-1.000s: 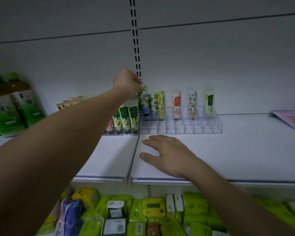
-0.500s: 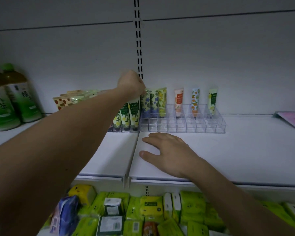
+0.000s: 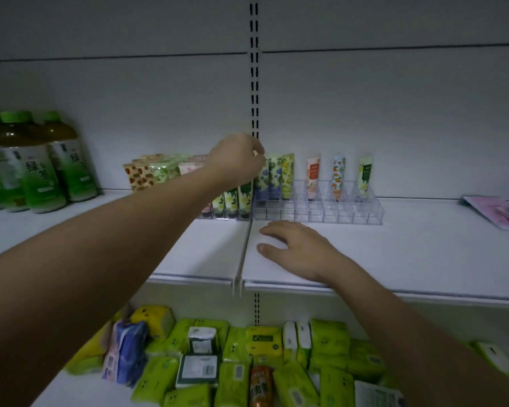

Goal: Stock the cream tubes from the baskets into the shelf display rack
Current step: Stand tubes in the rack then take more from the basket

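Observation:
A clear acrylic display rack point(image 3: 321, 213) stands at the back of the white shelf point(image 3: 423, 248). Its back row holds a blue floral tube point(image 3: 261, 179), two more floral tubes point(image 3: 282, 176), a peach tube point(image 3: 313, 177), an orange-print tube point(image 3: 338, 175) and a green tube point(image 3: 365, 176). Green-label tubes point(image 3: 232, 199) fill the slots left of the shelf seam. My left hand point(image 3: 237, 160) reaches over them, its curled fingers pinching the top of the blue floral tube. My right hand point(image 3: 300, 248) rests flat on the shelf in front of the rack. No basket is in view.
Green tea bottles point(image 3: 39, 168) stand at the far left. Patterned packs point(image 3: 140, 177) stand behind the rack's left end. Pink packets point(image 3: 495, 211) lie at the right edge. The lower shelf holds many green and yellow tissue packs point(image 3: 259, 342).
The blue floral tube went down into its slot and now stands level with its neighbours. My left hand stays at its top. My right hand has kept its place on the shelf.

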### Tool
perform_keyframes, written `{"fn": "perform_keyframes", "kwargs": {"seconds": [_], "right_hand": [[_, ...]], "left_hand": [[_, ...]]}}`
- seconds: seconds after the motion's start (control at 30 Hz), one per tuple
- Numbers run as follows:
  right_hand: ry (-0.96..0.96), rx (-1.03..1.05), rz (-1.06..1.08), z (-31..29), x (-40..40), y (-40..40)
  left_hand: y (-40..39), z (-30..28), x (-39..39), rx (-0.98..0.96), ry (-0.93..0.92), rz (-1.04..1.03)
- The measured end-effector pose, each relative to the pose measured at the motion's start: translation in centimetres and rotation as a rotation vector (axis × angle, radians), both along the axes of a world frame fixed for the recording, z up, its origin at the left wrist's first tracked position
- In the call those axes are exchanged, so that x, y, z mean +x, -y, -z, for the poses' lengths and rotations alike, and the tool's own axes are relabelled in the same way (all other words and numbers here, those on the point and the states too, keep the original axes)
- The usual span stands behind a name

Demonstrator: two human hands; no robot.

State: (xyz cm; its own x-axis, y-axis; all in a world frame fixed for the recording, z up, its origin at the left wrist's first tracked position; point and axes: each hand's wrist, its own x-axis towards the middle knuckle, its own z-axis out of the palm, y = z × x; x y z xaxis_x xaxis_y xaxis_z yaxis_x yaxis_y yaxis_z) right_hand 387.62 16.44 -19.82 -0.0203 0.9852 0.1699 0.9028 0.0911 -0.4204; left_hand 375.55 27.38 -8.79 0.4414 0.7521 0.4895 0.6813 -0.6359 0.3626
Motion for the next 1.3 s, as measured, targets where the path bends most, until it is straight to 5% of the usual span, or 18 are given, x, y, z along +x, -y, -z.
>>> {"fn": "perform_keyframes", "kwargs": {"seconds": [0.4, 0.57, 0.93, 1.3], "right_hand": [[-0.209, 0.177, 0.047, -2.1, -4.6, 6.4], [-0.287, 0.099, -0.027, -0.1, -8.5, 10.4], [-0.338, -0.614, 0.137, 24.9, -12.6, 10.9], [-0.316, -0.903, 0.277, 42.3, -14.3, 13.9]], "left_hand": [[10.6, 8.2, -13.0, -0.157, 0.098, 0.025], [14.1, 14.3, -16.7, -0.308, 0.254, -0.006], [16.9, 37.7, -20.0, -0.943, 0.034, -0.22], [19.2, 53.9, -17.7, -1.211, -0.121, -0.376]]}}
